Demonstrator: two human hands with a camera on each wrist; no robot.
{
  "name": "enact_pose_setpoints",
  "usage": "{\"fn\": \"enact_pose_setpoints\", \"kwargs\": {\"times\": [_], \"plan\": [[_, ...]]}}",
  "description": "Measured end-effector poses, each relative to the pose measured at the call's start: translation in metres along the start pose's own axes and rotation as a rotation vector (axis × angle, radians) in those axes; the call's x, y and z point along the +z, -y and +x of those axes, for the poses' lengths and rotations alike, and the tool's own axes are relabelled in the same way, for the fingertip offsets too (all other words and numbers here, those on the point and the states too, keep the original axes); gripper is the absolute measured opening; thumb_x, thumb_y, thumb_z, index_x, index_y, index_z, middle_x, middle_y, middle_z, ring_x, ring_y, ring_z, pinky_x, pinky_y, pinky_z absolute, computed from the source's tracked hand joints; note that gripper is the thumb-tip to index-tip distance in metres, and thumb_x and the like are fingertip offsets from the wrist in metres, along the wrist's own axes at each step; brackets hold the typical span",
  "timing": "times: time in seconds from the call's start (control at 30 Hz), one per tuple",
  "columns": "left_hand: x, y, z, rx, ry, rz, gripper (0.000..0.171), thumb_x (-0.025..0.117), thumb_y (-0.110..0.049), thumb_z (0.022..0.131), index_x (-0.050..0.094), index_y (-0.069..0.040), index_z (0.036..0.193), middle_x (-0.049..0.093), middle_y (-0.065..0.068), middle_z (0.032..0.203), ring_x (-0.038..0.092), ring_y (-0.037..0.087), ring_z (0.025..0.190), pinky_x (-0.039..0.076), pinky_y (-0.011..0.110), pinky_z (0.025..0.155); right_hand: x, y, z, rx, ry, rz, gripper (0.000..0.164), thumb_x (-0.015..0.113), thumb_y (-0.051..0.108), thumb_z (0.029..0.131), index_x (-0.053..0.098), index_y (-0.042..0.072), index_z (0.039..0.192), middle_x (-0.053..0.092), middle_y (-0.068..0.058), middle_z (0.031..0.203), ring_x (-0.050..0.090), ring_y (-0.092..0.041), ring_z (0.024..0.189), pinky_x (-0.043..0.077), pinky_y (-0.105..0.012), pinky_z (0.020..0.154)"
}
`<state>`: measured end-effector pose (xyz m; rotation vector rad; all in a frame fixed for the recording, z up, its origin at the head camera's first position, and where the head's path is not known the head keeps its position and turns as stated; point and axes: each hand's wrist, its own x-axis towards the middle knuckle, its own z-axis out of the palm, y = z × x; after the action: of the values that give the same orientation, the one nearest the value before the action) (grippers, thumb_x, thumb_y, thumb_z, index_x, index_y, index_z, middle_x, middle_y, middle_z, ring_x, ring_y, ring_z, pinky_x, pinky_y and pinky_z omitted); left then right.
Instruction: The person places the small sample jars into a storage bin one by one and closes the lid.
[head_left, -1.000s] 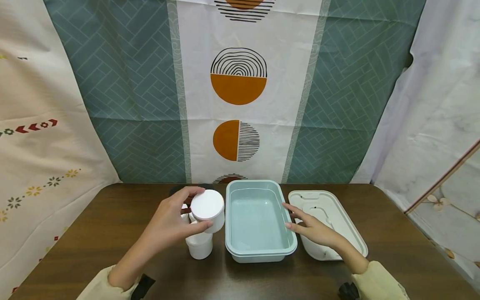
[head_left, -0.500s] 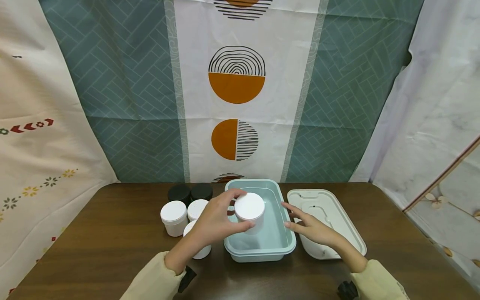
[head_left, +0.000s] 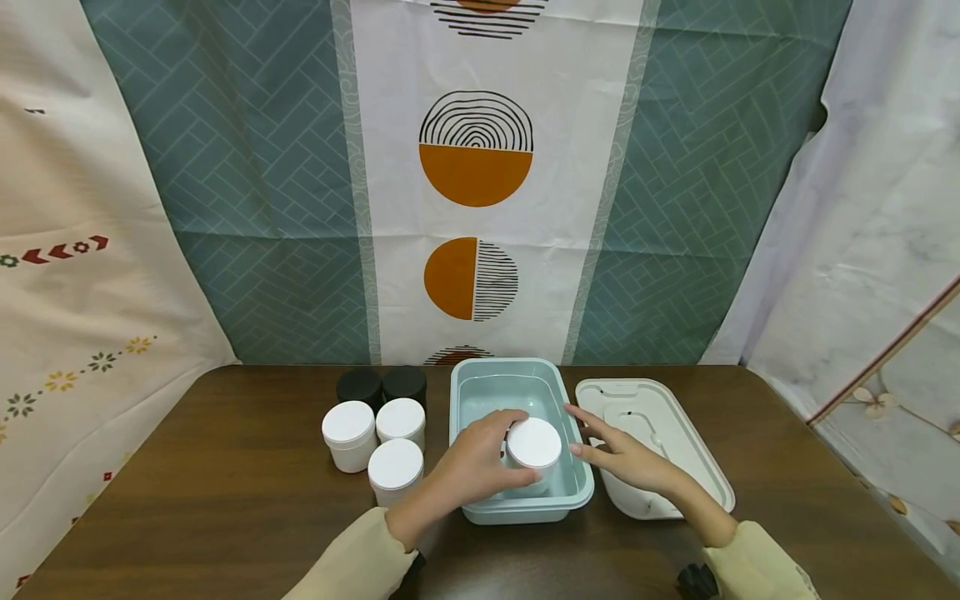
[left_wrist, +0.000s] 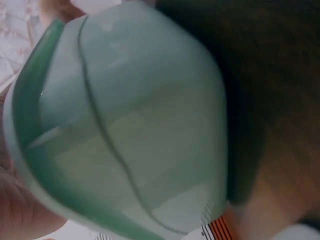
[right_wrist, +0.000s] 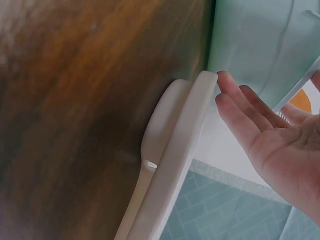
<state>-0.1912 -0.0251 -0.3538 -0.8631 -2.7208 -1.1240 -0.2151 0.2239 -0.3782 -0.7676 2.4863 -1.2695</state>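
Observation:
My left hand grips a white jar with a flat white lid between fingers and thumb. The jar is upright inside the front half of a pale blue-green plastic tub; its lower part is hidden by the hand. In the left wrist view the tub's outer wall fills most of the picture, and the jar is out of sight. My right hand is at the tub's right rim with its fingers loosely extended, holding nothing. From the right wrist, its fingertips show beside the tub wall.
Left of the tub stand several jars: a white jar, another white jar, a nearer white jar, and black jars behind. An off-white lid-like tray lies on the brown table, to the right.
My left hand has carried the white jar rightward from beside the other jars, over the tub's left rim, then lower and nearer into the tub. The right hand has stayed at the right rim.

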Motion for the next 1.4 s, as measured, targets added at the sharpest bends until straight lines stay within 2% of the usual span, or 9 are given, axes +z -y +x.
{"fn": "enact_pose_setpoints", "kwargs": {"times": [0.23,0.43,0.57,0.83,1.03,1.17,1.4], "plan": [[0.015,0.001,0.005,0.014,0.055,0.116,0.066,0.078,-0.033,0.069,0.054,-0.003,0.122,0.060,0.008,0.115,0.058,0.015,0.096,0.048,0.026,0.078,0.001,-0.001,0.000,-0.003,-0.002,0.005,0.060,0.050,0.023,0.094,0.020,0.010,0.145,0.037,-0.027,0.134,0.041,-0.041,0.118,0.045,-0.047,0.087],[0.021,0.000,0.008,0.049,0.074,0.142,0.063,0.081,-0.031,0.067,0.057,-0.001,0.117,0.064,0.007,0.108,0.059,0.011,0.088,0.047,0.022,0.071,0.001,-0.001,-0.001,-0.007,0.001,0.009,0.060,0.049,0.022,0.095,0.020,0.010,0.145,0.040,-0.027,0.131,0.043,-0.040,0.117,0.046,-0.041,0.085],[0.020,-0.002,0.009,0.044,0.105,0.134,0.060,0.081,-0.026,0.066,0.058,-0.001,0.116,0.065,0.007,0.106,0.059,0.011,0.086,0.046,0.021,0.071,0.001,0.000,-0.001,-0.009,0.011,0.026,0.060,0.048,0.021,0.095,0.018,0.009,0.145,0.042,-0.028,0.128,0.045,-0.038,0.114,0.048,-0.038,0.085],[0.006,-0.003,0.010,-0.010,0.258,-0.015,0.059,0.078,-0.015,0.070,0.054,-0.001,0.121,0.063,0.007,0.108,0.058,0.007,0.089,0.045,0.019,0.074,0.002,0.000,0.000,-0.010,0.014,0.038,0.061,0.048,0.021,0.095,0.017,0.009,0.146,0.042,-0.028,0.126,0.046,-0.037,0.113,0.048,-0.038,0.085],[-0.001,-0.002,0.008,-0.030,0.316,-0.043,0.061,0.075,-0.015,0.074,0.049,-0.002,0.127,0.059,0.008,0.118,0.060,0.013,0.097,0.047,0.020,0.077,0.003,0.001,0.000,0.002,0.021,0.068,0.061,0.048,0.021,0.095,0.017,0.008,0.146,0.044,-0.028,0.124,0.048,-0.035,0.111,0.048,-0.038,0.086],[-0.011,-0.003,0.003,-0.023,0.317,-0.051,0.062,0.073,-0.018,0.077,0.046,-0.003,0.131,0.056,0.011,0.124,0.060,0.020,0.101,0.049,0.024,0.078,0.003,0.002,0.000,0.003,0.019,0.069,0.061,0.049,0.021,0.095,0.017,0.008,0.145,0.045,-0.027,0.123,0.049,-0.034,0.110,0.048,-0.035,0.085],[-0.038,0.003,-0.013,0.010,0.245,-0.109,0.058,0.068,-0.015,0.082,0.043,-0.002,0.132,0.055,0.016,0.124,0.056,0.027,0.109,0.049,0.032,0.085,0.002,0.001,0.000,0.010,0.016,0.060,0.062,0.049,0.022,0.095,0.017,0.008,0.146,0.044,-0.028,0.124,0.050,-0.035,0.110,0.048,-0.033,0.084]]}}
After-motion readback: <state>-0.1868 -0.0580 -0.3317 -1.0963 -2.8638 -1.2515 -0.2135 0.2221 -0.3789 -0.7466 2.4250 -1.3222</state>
